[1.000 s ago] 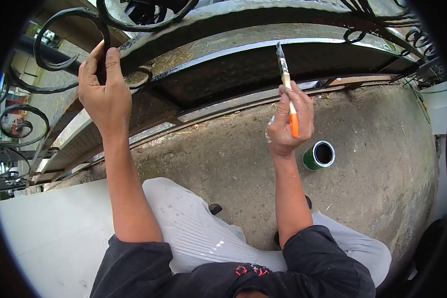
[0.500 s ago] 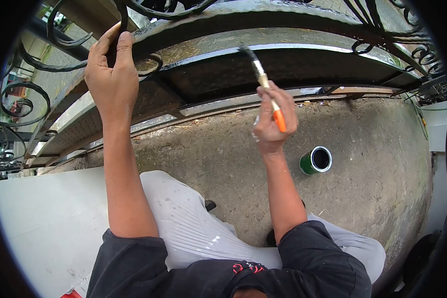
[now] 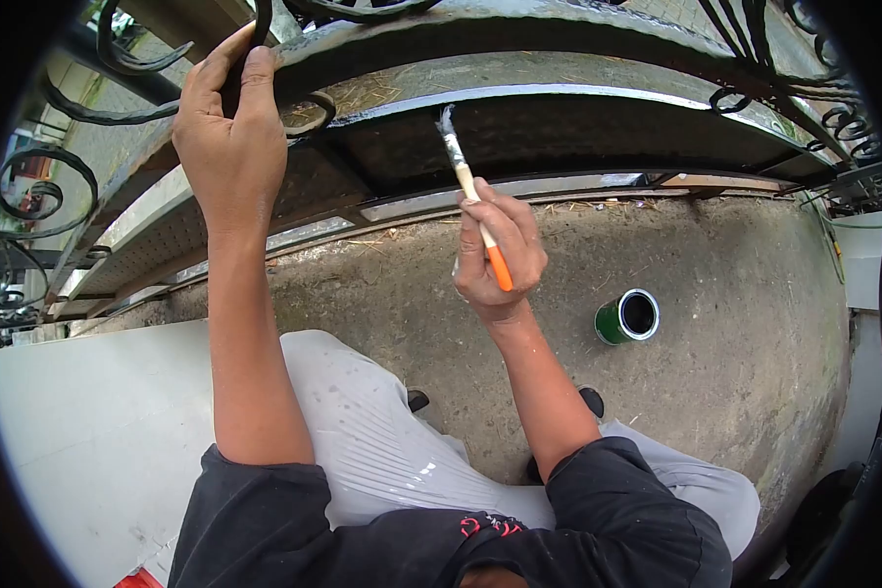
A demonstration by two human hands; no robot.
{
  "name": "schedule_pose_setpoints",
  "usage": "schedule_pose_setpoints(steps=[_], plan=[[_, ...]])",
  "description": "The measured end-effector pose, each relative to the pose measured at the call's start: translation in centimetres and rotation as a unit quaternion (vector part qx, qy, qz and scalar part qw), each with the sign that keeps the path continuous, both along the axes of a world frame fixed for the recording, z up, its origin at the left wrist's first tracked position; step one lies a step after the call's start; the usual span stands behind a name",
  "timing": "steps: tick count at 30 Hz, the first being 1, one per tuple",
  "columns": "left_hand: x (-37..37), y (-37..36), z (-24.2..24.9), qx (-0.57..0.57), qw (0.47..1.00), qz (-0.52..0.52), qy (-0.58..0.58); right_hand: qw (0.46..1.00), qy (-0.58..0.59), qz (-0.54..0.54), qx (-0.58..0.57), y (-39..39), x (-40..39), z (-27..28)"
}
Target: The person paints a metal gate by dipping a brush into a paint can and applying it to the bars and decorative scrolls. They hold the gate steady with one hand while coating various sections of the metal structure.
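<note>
My left hand (image 3: 230, 137) is closed around a dark scrolled bar of the metal gate (image 3: 519, 39), at the upper left. In my right hand (image 3: 503, 245) is a paintbrush (image 3: 467, 181) with a pale and orange handle. Its bristles point up and touch or nearly touch the dark panel (image 3: 559, 132) just under its shiny upper edge. An open green can (image 3: 608, 321) with dark paint inside stands upright on the concrete floor, to the right of my right hand.
The concrete floor (image 3: 735, 284) has bits of straw on it. A white board (image 3: 98, 421) lies at the left. Black scrollwork (image 3: 49, 196) sticks out at the upper left. A thin hose (image 3: 838, 250) runs along the right wall.
My right hand has moved left with the paintbrush, whose bristles are now farther left along the panel's upper edge. My left hand still holds the bar; the view has shifted slightly.
</note>
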State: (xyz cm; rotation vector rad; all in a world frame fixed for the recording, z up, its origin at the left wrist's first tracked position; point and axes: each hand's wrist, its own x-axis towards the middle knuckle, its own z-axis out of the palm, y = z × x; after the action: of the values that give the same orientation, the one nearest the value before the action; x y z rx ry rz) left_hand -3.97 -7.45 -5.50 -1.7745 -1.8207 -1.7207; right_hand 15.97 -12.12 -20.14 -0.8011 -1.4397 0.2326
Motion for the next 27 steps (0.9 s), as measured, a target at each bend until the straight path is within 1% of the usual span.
schedule_pose_setpoints(steps=[3,6,9,13,15,16,19,20,23,25,27], plan=[[-0.1,-0.1,0.2,-0.003,1.000,-0.002,0.005,0.994,0.042,-0.105,0.002,0.7,1.4,-1.0],[-0.4,0.0,0.0,0.008,0.999,0.010,0.035,0.982,-0.036,-0.184,0.010,1.4,3.1,-0.3],[0.1,-0.3,0.1,-0.008,1.000,0.005,-0.003,0.986,-0.049,-0.159,0.029,1.8,2.2,-0.4],[-0.1,-0.2,0.2,-0.019,1.000,0.009,0.001,0.999,0.001,-0.042,-0.028,0.3,-1.7,-1.0],[0.0,-0.3,0.4,-0.034,0.999,0.017,-0.010,0.999,0.010,0.010,-0.032,-0.4,-3.3,-1.1],[-0.1,-0.2,0.2,-0.019,1.000,0.003,-0.012,0.999,0.014,0.036,-0.036,-0.9,-4.1,-1.0],[-0.3,-0.2,0.2,-0.020,1.000,-0.004,-0.008,0.988,0.009,0.155,-0.017,-1.7,-5.9,0.0],[-0.5,-0.2,0.1,-0.020,1.000,-0.005,-0.003,0.984,0.007,0.179,-0.002,-1.5,-6.3,0.2],[-0.6,-0.3,0.2,-0.028,0.999,-0.022,-0.013,0.994,0.005,0.102,-0.027,-0.4,-5.0,0.3],[-0.8,-0.3,0.1,-0.027,0.999,-0.036,-0.013,1.000,-0.011,-0.015,-0.010,1.0,-2.7,-0.5],[-0.4,-0.6,0.5,-0.021,0.998,-0.052,-0.024,0.996,0.003,-0.082,-0.035,0.5,-0.8,-0.8]])
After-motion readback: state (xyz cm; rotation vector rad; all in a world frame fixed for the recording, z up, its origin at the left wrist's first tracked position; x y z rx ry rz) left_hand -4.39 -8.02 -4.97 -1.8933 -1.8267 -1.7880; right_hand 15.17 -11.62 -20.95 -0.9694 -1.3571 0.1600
